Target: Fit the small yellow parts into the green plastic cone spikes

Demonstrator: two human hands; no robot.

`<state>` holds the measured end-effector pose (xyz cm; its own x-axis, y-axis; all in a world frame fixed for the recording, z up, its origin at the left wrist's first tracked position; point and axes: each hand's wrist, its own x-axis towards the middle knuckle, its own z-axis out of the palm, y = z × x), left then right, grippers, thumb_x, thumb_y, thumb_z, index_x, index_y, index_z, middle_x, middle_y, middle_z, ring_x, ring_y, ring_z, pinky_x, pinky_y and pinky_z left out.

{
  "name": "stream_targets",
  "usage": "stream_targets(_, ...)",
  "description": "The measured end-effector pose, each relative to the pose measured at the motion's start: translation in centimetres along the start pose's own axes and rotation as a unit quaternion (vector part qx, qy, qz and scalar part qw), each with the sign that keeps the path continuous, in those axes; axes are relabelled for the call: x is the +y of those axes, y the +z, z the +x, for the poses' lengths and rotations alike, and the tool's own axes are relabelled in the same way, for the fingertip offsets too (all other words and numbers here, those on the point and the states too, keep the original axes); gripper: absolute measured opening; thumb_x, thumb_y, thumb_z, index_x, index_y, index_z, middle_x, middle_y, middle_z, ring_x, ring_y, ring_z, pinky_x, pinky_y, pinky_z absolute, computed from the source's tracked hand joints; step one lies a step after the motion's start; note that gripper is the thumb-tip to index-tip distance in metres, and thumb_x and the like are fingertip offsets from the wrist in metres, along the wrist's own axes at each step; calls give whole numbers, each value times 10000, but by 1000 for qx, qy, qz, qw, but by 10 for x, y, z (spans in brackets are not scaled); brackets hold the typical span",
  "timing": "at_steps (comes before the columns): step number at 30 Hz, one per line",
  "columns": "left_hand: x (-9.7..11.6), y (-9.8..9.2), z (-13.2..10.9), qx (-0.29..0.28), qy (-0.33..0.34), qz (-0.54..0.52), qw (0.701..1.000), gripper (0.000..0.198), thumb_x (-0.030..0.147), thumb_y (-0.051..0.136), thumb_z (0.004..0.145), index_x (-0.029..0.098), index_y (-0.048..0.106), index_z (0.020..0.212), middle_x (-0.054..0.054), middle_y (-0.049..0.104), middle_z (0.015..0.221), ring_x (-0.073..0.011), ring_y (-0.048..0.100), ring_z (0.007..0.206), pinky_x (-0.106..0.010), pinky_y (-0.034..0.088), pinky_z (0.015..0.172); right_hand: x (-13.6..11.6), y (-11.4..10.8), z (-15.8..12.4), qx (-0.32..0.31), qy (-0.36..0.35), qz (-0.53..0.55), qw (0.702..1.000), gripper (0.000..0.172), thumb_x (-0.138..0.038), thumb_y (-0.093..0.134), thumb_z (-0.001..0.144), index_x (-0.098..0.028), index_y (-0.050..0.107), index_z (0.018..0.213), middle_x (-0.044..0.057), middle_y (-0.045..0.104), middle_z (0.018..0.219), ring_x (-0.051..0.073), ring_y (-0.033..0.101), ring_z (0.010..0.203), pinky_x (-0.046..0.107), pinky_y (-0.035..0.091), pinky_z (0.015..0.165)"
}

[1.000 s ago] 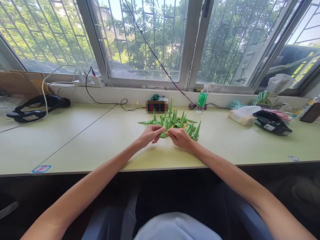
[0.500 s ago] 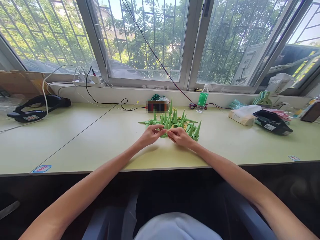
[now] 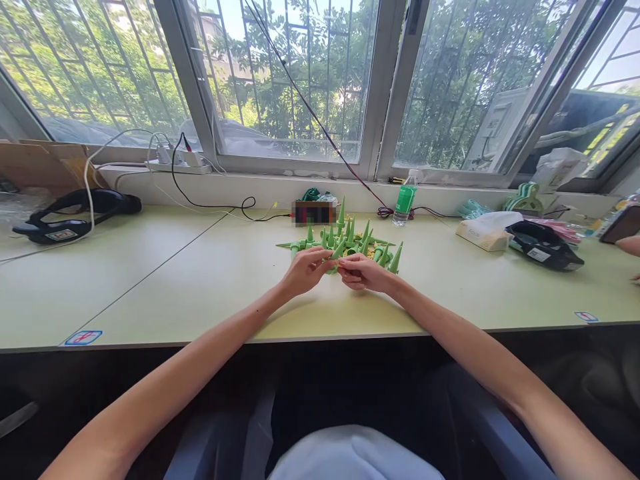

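Observation:
My left hand (image 3: 306, 270) is closed, thumb and fingers pinched around a green plastic spike (image 3: 339, 249) whose tip leans up to the right. Close beside it, my right hand (image 3: 365, 272) is pinched near the spike's lower end. A tiny yellowish piece shows at its fingertips, too small to name. Just behind both hands lies a cluster of similar green spikes (image 3: 394, 259), some upright on wide caps, others on their sides. Small yellow pieces (image 3: 371, 250) are scattered among them. My fingers hide part of the cluster's front.
Behind the spikes sits a dark box-shaped device (image 3: 313, 213), partly blurred out. A green-labelled bottle (image 3: 405, 199) stands by the window. To the right are a tissue box (image 3: 483, 233) and a black strapped headset (image 3: 545, 247). Another person's hand (image 3: 629, 247) shows at the right edge.
My right hand has turned slightly and drawn a little to the right, its lower fingers now showing. The spike at my left hand leans more. Another person's hand has appeared at the right edge.

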<state>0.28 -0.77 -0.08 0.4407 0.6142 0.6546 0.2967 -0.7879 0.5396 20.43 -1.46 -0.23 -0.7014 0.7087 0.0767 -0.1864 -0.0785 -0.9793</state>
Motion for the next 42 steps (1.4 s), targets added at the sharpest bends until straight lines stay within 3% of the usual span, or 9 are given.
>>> stream_targets(7,-5,6,0,31,-85,-75,993,376,513,651,821,139,668,851,-5,575,651,-68,438,458,-208,363,421,7,2,1,45,-40,-44,997,403,-492,681,854,-155,525,697,-88,323,506,44,256,434,183,180,397)
stream_targets(14,6,3,-2,-19,-165,-143,976,398,543,645,820,150,597,776,44,490,561,-57,422,359,-213,303,363,9,6,1,77,-106,-181,975,437,-527,575,913,-170,516,669,-69,373,505,62,317,422,224,244,426)
stream_targets(18,7,-1,-1,-68,-204,-190,958,417,543,633,840,165,526,703,64,403,481,-59,402,352,-201,289,359,10,7,0,112,-156,-338,921,475,-521,497,956,-184,464,623,-45,426,512,80,370,466,240,295,489)
stream_targets(23,-2,-2,0,-104,-277,-295,909,429,545,687,801,170,496,720,76,345,523,-55,410,360,-189,259,346,17,2,2,158,-247,-515,806,438,-428,428,989,-200,371,620,-36,412,566,91,330,529,255,283,558)
stream_targets(26,-5,-1,0,-109,-288,-331,892,434,529,706,792,172,470,726,78,328,570,-43,403,368,-184,253,351,19,1,3,162,-267,-541,781,406,-379,410,990,-206,333,631,-43,373,571,94,303,533,258,270,564)
stream_targets(30,-5,-1,-1,-102,-262,-332,901,413,515,691,812,170,473,748,67,346,648,-35,426,415,-184,311,379,17,4,3,175,-240,-514,805,407,-396,430,974,-206,335,626,-49,374,545,90,296,521,254,263,545)
stream_targets(33,-2,-2,-2,-101,-238,-301,918,394,516,660,836,169,487,771,56,385,677,-34,439,428,-185,318,387,14,9,3,179,-209,-454,848,443,-453,466,958,-201,369,608,-35,433,544,88,345,521,247,280,529)
stream_targets(38,3,-1,-2,-83,-190,-214,954,394,529,644,836,174,484,779,47,445,669,-32,419,409,-187,289,371,10,10,3,109,-102,-230,962,442,-529,558,911,-184,489,644,-75,356,447,63,291,397,228,227,422)
stream_targets(42,1,3,-1,-32,-128,-140,981,371,517,639,831,167,522,796,49,454,608,-35,395,403,-187,279,374,7,4,3,57,-10,-53,997,416,-507,678,832,-166,510,663,-103,294,452,34,197,389,188,131,373)
